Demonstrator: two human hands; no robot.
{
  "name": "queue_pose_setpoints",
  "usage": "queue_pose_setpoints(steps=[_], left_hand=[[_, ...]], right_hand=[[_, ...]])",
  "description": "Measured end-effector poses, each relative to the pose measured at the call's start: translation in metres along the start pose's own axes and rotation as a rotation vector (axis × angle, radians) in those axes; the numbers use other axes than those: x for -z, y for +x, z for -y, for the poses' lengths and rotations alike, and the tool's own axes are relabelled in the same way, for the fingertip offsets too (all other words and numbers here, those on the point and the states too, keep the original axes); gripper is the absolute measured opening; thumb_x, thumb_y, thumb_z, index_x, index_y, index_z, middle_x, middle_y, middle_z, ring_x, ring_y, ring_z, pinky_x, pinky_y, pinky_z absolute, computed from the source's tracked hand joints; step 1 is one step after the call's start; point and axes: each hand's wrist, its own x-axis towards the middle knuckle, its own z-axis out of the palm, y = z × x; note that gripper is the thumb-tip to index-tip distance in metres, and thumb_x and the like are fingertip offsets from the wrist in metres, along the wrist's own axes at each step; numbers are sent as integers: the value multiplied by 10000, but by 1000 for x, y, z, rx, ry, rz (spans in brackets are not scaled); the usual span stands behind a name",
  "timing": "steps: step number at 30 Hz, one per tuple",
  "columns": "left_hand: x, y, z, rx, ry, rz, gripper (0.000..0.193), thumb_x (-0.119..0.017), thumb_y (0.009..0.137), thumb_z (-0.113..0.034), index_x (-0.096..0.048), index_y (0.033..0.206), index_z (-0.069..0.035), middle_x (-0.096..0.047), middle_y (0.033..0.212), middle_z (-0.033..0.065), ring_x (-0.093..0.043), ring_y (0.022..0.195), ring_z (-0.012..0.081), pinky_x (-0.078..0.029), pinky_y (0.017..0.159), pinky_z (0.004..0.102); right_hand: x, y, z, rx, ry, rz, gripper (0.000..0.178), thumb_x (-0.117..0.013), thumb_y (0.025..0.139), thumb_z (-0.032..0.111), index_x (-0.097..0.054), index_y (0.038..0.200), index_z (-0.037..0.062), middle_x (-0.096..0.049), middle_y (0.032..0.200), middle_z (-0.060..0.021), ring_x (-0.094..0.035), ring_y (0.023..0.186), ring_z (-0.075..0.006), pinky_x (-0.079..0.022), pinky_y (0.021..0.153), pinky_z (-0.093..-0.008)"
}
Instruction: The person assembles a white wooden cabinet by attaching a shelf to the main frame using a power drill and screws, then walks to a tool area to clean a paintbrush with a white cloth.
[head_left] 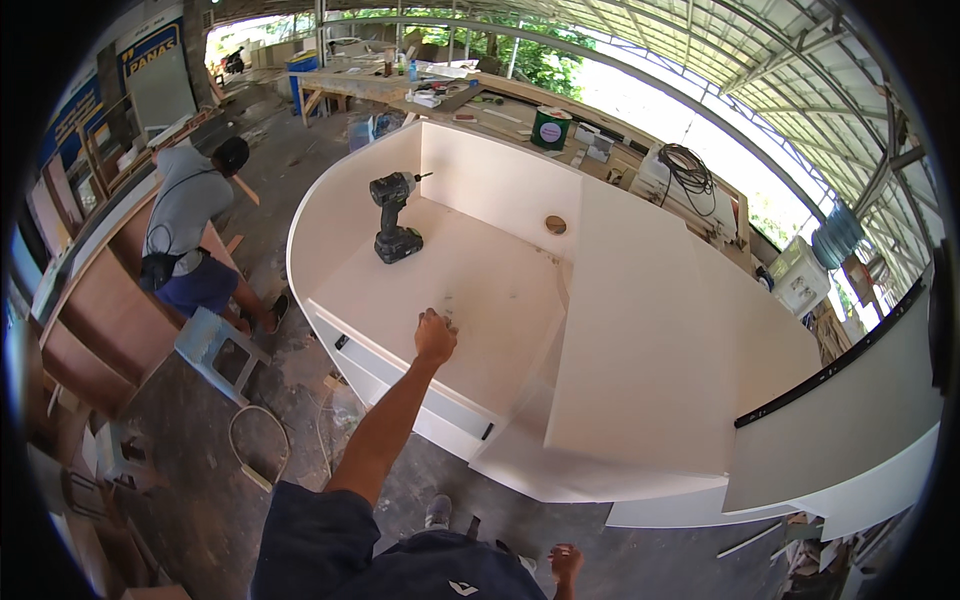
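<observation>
Over there is a large white panel cabinet (490, 268), rounded at its left end, with an open recess whose floor looks slightly dusty. A round hole (556, 225) pierces the recess's far wall near that wall's right end. A black-and-grey cordless drill (392, 220) stands upright on its battery base on the recess floor, toward the far left, its bit pointing right, in front of the far wall.

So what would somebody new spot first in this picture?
Probably the big white curved cabinet in the middle, with a black cordless drill standing upright on its recessed panel. The person's left hand is out in front of the drill. Off to the left, another person leans beside a brown wooden frame.
</observation>
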Motion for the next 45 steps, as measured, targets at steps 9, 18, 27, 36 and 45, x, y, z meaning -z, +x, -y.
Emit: queue_pose_setpoints(steps=[9,18,27,36,45], left_hand=[[-8,13,48,-275,51,76,154,-635,834,-83,-624,980,-37,-575,1039,137,-518,1082,327,-477,893,418],[59,33,122,-226,-293,-30,30,-607,836,-22,-603,860,-4,-600,903,157,-561,910,360,-463,805,459],[49,33,102,-120,-269,-15,80,-545,855,8,-575,928,9,-575,980,170,-558,981,381,-476,806,486],[36,33,124,-84,-401,45,456,-753,728,-199,-627,1136,-37,-616,1160,187,-543,1130,386,-490,899,446],[33,48,169,-125,-452,-72,202,-626,891,-119,-648,1042,14,-662,962,179,-628,912,297,-494,786,396]], right_hand=[[-106,-92,256,639,-226,401,172,-704,838,165,-702,934,22,-705,829,-123,-691,763,-249,-536,709,-343],[-308,-39,453,876,311,504,93,-591,894,46,-653,848,-5,-679,797,-88,-643,729,-139,-508,679,-288],[-511,85,601,870,141,33,772,-822,666,204,-428,1308,36,-617,1147,-152,-579,1086,-303,-461,928,-412],[-579,106,636,867,320,144,795,-692,834,149,-208,1457,43,-628,941,-196,-647,836,-328,-500,751,-405],[-348,-133,620,614,36,520,428,-667,838,293,-558,1117,-12,-612,929,-211,-603,806,-390,-437,867,-469]])
